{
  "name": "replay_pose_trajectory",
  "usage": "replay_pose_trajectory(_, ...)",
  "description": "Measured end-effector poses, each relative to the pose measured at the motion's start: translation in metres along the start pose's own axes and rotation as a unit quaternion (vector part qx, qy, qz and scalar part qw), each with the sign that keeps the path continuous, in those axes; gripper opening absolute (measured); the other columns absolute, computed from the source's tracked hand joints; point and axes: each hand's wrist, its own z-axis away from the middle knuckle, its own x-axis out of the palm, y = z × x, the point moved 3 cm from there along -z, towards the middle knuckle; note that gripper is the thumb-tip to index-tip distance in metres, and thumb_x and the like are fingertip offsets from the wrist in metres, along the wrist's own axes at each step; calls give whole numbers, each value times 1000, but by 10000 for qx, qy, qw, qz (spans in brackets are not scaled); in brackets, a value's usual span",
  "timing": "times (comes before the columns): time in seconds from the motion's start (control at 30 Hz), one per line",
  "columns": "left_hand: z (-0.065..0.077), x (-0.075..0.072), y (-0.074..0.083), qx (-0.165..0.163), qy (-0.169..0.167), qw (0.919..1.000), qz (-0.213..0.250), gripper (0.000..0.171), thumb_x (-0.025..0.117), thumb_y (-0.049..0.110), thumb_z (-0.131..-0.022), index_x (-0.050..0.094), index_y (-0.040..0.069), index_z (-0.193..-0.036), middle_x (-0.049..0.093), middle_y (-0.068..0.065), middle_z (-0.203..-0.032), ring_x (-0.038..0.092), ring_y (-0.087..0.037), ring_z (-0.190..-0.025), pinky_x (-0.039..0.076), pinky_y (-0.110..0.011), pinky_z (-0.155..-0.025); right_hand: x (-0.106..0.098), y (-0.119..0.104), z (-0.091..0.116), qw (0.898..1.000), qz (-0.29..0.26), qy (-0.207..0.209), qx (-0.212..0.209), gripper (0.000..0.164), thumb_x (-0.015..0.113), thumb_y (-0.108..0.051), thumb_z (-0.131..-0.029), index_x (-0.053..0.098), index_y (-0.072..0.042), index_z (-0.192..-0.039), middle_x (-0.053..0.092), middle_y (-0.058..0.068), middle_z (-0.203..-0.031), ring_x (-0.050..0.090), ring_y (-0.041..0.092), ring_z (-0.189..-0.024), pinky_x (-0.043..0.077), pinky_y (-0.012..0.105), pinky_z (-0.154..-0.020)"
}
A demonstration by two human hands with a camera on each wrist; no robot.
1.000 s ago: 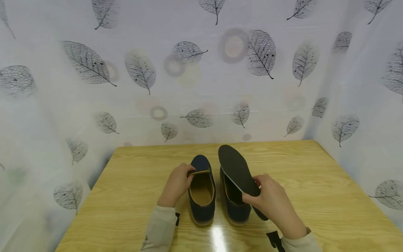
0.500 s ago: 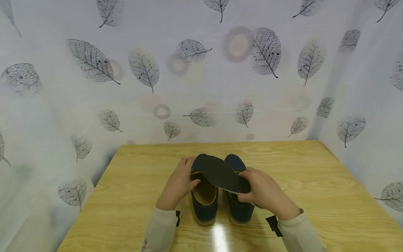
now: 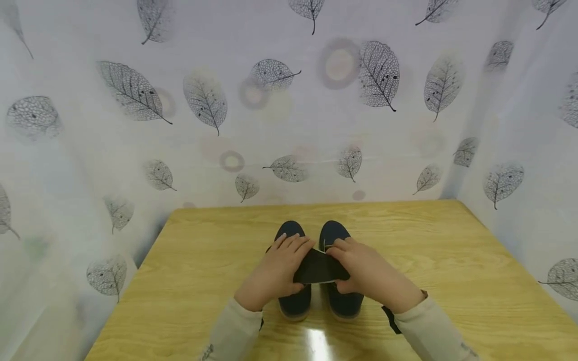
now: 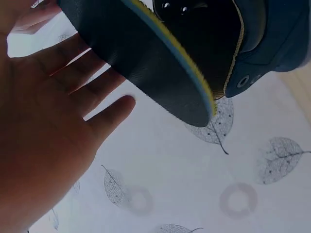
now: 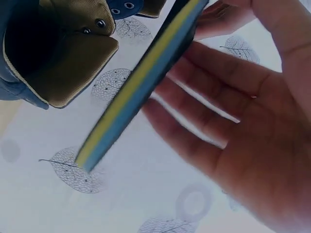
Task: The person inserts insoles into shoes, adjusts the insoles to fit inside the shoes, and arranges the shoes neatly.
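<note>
In the head view both hands hold a dark shoe insole (image 3: 321, 268) crosswise above a pair of navy shoes. My left hand (image 3: 277, 273) grips its left end, fingers across the far edge and thumb at the near edge. Its right end is pinched by my right hand (image 3: 368, 268), with the fingers on top. The left shoe (image 3: 295, 303) and the right shoe (image 3: 345, 303) stand side by side, toes away from me, their openings mostly covered by insole and hands. Yellow and blue layers show along the insole's edge (image 5: 141, 87) in the right wrist view.
Both shoes rest on a wood-grain table (image 3: 217, 240). Behind it and along the sides hangs a pale curtain (image 3: 289, 120) printed with dark leaves. In the right wrist view, a shoe's tan lining (image 5: 73, 68) and metal eyelets are visible.
My right hand has swung the insole from upright over the right shoe to crosswise between the shoes. My left hand has let go of the left shoe's tongue and taken the insole's other end.
</note>
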Motion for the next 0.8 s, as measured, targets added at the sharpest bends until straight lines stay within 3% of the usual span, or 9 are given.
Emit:
replay_pose_trajectory(0.2, -2, -3, -3, 182, 253, 9995, 52, 77, 82, 33, -77, 51, 4, -142, 53, -11, -137, 49, -29, -129, 38, -41, -107, 13, -18, -4, 9916, 1147, 597, 103, 70, 84, -32, -72, 61, 8, -124, 53, 18, -116, 54, 33, -104, 49, 45, -84)
replay_pose_trajectory(0.3, -3, -7, -4, 411, 347, 9984, 191, 69, 81, 30, -78, 56, 5, -137, 56, -9, -132, 52, -27, -124, 42, -40, -103, 16, -27, -7, 9843, 1509, 900, 143, 68, 85, -35, -71, 63, 7, -120, 54, 17, -109, 54, 30, -96, 50, 40, -79)
replay_pose_trajectory(0.43, -4, -14, -8, 860, 515, 9943, 369, 56, 80, 22, -79, 62, 6, -130, 59, -7, -126, 56, -25, -117, 45, -37, -99, 14, -31, -8, 9842, 1409, 1023, 323, 55, 86, -35, -71, 65, 4, -104, 53, 13, -94, 52, 25, -79, 50, 35, -66)
replay_pose_trajectory(0.53, -1, -21, -16, 932, 773, 9914, 491, 60, 81, 21, -78, 61, 5, -133, 57, -11, -131, 54, -28, -121, 43, -41, -102, 11, -26, -10, 9903, 795, 1022, 497, 45, 85, -32, -73, 62, 1, -93, 50, 8, -84, 49, 20, -70, 47, 33, -58)
replay_pose_trajectory(0.63, 4, -28, -32, 332, 1070, 9909, 751, 70, 82, 20, -77, 55, 2, -139, 52, -16, -137, 52, -34, -125, 42, -46, -102, 6, -15, -10, 9897, -390, 967, 980, 35, 82, -27, -76, 63, -1, -89, 51, 3, -79, 48, 15, -65, 45, 31, -56)
replay_pose_trajectory(0.73, 9, -26, -50, -574, 1104, 9871, 1008, 66, 80, 17, -80, 54, 0, -139, 54, -17, -134, 54, -35, -123, 45, -46, -99, 1, -3, -6, 9686, -1653, 826, 1665, 33, 81, -30, -77, 65, -3, -87, 55, 0, -76, 49, 11, -64, 46, 30, -59)
replay_pose_trajectory(0.8, 10, -17, -59, -960, 908, 9843, 1169, 57, 76, 16, -84, 57, -1, -134, 58, -15, -129, 57, -33, -117, 47, -45, -96, 1, 0, -2, 9503, -2297, 656, 1995, 34, 81, -33, -77, 65, -4, -85, 57, -1, -73, 50, 11, -63, 46, 31, -59)
